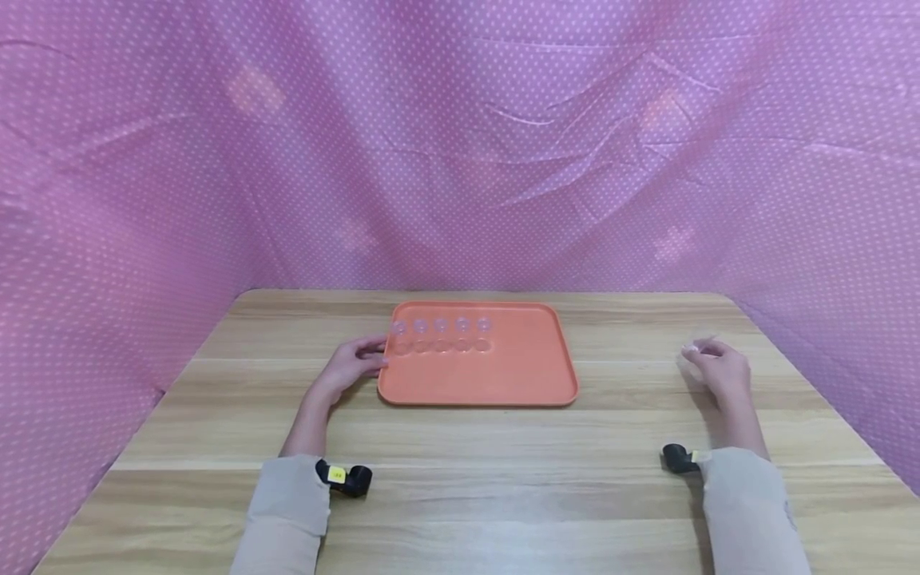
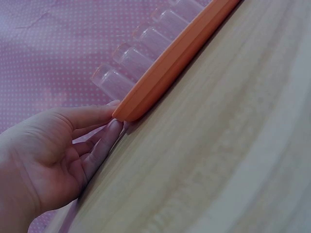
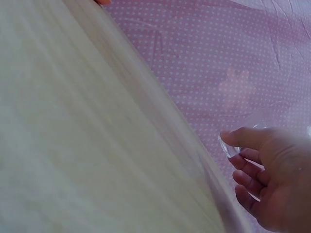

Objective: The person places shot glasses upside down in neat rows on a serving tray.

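An orange tray (image 1: 525, 359) lies on the table, and my left hand (image 1: 350, 367) grips its left edge. The left wrist view shows the left thumb and fingers (image 2: 104, 143) pinching the tray's rim (image 2: 160, 73) at a corner. Several clear plastic cups (image 2: 116, 82) stand in a row along the tray's left and middle part, towards the back. Off to the right, away from the tray, my right hand (image 1: 722, 371) pinches a clear cup (image 3: 229, 146) between thumb and fingers. Much of that cup is hidden behind the hand.
The wooden table (image 1: 474, 479) spreads around the tray, with a wide stretch between the tray and my right hand. A pink dotted curtain (image 1: 460, 160) hangs behind the table and along both sides. Black wrist cameras (image 1: 352, 481) sit on both sleeves.
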`<state>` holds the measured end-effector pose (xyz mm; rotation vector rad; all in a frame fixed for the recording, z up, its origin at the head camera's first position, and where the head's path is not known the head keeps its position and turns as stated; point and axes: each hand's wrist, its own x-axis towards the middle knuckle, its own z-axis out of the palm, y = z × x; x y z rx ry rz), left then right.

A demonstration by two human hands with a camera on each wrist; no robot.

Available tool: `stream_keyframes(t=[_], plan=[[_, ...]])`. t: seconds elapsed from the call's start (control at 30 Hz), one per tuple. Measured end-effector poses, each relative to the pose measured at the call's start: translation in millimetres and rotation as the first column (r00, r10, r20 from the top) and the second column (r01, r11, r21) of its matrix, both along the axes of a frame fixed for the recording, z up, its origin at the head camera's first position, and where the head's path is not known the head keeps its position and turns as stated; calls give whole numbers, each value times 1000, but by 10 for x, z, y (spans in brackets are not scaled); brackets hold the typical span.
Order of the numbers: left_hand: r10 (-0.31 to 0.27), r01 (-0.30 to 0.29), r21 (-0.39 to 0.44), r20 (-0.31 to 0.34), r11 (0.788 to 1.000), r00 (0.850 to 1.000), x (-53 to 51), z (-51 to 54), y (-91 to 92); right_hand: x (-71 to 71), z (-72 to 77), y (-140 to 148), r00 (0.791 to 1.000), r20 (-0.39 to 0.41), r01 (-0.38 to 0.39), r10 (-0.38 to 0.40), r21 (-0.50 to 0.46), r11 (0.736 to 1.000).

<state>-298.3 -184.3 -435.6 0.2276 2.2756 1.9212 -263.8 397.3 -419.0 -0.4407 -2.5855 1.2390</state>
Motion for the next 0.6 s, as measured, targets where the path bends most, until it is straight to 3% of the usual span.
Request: stream_keyframes(t=[0.3, 0.6], plan=[[-2, 2, -7, -3, 1000, 1000, 2, 8, -4, -9, 181, -155, 997, -45, -55, 57, 31, 998], [-4, 4, -7, 0, 1000, 1000, -2, -3, -5, -46, 344, -397, 979, -100, -164, 175, 109, 980]])
